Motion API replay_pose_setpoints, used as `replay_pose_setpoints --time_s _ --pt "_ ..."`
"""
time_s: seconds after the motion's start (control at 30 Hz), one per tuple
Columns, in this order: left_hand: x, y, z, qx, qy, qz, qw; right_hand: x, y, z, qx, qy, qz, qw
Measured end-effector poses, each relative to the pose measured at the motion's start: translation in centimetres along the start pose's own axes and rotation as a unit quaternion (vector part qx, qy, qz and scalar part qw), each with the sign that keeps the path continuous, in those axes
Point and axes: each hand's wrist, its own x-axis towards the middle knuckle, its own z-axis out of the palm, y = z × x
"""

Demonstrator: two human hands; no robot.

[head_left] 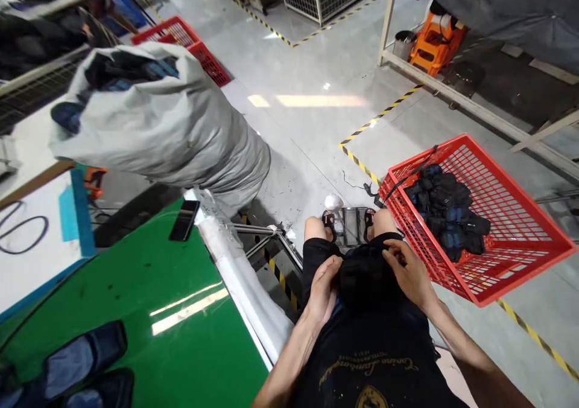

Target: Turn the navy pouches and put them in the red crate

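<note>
I sit with a black fabric piece (362, 278) lying on my lap. My left hand (323, 290) grips its left edge, fingers curled around the cloth. My right hand (409, 272) holds its right edge, fingers bent and pinching the top corner. Both hands are closed on the same piece. To my right stands a red plastic basket (520, 263) holding a pile of similar black and blue fabric pieces (446, 212).
A green table (136, 311) lies at my left with a black phone (184, 220) and dark blue pieces (76, 360) on it. A big grey sack (181, 130) full of dark items stands beyond. Yellow-black floor tape (362, 133) and another red basket (199, 49) are farther off.
</note>
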Motion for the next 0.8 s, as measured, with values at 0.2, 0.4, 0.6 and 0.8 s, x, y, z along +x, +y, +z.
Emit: replay_pose_setpoints --time_s 0.2,0.4,0.6,0.8 --pt "-0.3 0.6 0.4 0.012 -0.030 -0.017 0.999 0.4 1.0 0.3 0.082 -0.039 0.093 0.992" --pt "0.5 2.1 1.4 0.045 -0.063 -0.080 0.994 0.3 -1.3 0.4 0.315 -0.107 0.241 0.912" --pt "1.7 3.2 2.2 0.105 -0.152 -0.099 0.978 0.1 -3.0 0.4 0.329 -0.154 0.241 0.900" --pt "5.7 2.1 1.4 0.263 -0.140 0.014 0.954 1.5 0.2 1.9 0.265 -0.146 0.175 0.937"
